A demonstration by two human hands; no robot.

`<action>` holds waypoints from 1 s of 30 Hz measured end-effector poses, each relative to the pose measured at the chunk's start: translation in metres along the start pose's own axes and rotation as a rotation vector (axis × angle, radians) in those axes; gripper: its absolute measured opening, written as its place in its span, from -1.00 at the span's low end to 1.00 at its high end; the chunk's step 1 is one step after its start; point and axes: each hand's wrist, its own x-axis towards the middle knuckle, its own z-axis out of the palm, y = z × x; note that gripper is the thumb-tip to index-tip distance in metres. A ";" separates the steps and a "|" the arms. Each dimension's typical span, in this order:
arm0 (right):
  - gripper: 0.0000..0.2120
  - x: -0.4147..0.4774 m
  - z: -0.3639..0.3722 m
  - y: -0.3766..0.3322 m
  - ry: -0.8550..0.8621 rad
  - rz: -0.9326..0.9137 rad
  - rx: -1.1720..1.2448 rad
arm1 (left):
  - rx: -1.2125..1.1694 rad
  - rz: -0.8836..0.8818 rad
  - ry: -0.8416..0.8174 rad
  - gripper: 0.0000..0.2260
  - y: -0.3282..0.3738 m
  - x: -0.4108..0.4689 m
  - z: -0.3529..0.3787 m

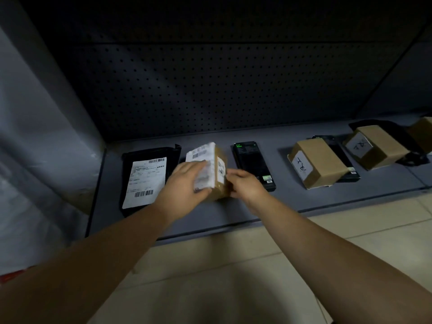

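A small brown cardboard parcel (214, 164) with white shipping labels on its top and end sits on the grey bottom shelf (210, 213). My left hand (184, 183) grips its left side, fingers over the labelled top and thumb at the near corner. On its right near corner my right hand (245, 184) holds it with curled fingers.
A black mailer bag (145, 176) with a white barcode label lies left of the parcel. A flat black box (253, 166) lies right of it. Farther right, two brown boxes (318, 163) (376, 147) rest on dark packages. A perforated back panel (210, 90) closes the shelf; tiled floor lies below.
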 end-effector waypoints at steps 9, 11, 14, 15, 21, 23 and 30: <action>-0.52 -0.013 -0.016 0.002 0.027 -0.307 -0.468 | -0.032 -0.116 -0.183 -0.44 -0.006 0.016 -0.013; -0.28 -0.017 -0.014 0.006 -0.094 -0.363 -0.585 | -0.041 -0.165 -0.158 -0.62 -0.006 0.020 -0.013; -0.27 -0.012 -0.021 0.004 -0.156 -0.392 -0.677 | 0.012 -0.122 -0.098 -0.71 -0.004 0.017 -0.010; -0.33 -0.010 -0.026 0.002 -0.154 -0.413 -0.664 | 0.058 -0.098 -0.093 -0.69 -0.005 0.017 -0.010; -0.25 -0.023 -0.018 0.000 -0.100 -0.379 -0.751 | 0.177 -0.141 -0.180 -0.40 -0.007 0.038 -0.013; -0.10 -0.029 -0.002 0.004 -0.033 -0.357 -0.824 | 0.161 -0.168 -0.219 -0.39 -0.009 0.040 -0.011; -0.15 -0.014 -0.017 -0.005 -0.146 -0.419 -0.979 | 0.387 -0.175 -0.097 -0.46 -0.016 0.032 -0.018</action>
